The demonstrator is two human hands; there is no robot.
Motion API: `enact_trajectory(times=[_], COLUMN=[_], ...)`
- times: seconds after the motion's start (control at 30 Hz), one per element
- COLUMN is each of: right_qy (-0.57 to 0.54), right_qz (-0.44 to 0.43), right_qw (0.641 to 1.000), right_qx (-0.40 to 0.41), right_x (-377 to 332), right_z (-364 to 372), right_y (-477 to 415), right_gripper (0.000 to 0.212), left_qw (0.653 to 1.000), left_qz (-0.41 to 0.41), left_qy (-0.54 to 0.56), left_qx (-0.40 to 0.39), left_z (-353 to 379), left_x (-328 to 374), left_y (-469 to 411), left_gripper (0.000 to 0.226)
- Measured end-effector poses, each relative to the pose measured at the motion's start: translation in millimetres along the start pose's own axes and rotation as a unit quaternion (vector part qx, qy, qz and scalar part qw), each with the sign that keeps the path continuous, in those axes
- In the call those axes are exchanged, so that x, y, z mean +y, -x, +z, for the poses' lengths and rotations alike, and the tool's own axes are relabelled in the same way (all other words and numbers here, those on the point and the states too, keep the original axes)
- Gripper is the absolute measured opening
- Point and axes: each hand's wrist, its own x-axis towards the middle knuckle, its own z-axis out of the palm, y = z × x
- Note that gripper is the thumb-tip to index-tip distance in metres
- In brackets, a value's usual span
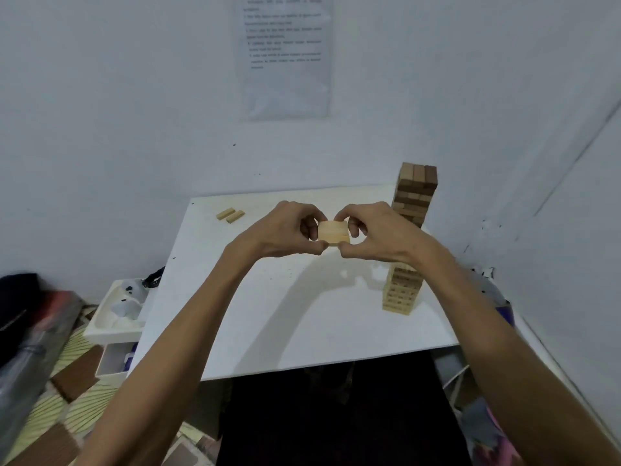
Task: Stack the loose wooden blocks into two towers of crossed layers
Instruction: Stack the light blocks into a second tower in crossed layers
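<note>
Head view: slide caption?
Left hand and right hand pinch a flat layer of pale wooden blocks above the white table; stacked wooden blocks stand right, two loose blocks far left.

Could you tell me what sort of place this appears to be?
Probably a makeshift work corner in a small room: a white table against white walls, a printed sheet stuck above it, and clutter on the patterned floor beside it.
</note>
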Motion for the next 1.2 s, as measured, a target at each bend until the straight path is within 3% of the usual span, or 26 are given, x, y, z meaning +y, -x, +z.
enact_trajectory(times=[0.43, 0.83, 1.2], right_qy=[-0.019, 0.003, 0.003], right_qz=[0.078, 0.119, 0.128], right_qw=[0.996, 0.993, 0.992], right_qx=[0.04, -0.008, -0.017], right_x=[44.5, 79.9, 88.8], right_z=[-49.2, -47.8, -39.2], right_y=[53.6, 85.6, 87.0], right_gripper=[0.042, 0.048, 0.046], left_qw=[0.995, 0.981, 0.98], left_qz=[0.076, 0.105, 0.106], left_qy=[-0.036, -0.083, -0.084], left_qx=[-0.061, -0.139, -0.143], left_z=[42.3, 82.2, 89.2], left_x=[60.9, 72.9, 70.8], left_y=[-56.4, -75.9, -74.7], left_gripper=[0.033, 0.028, 0.028])
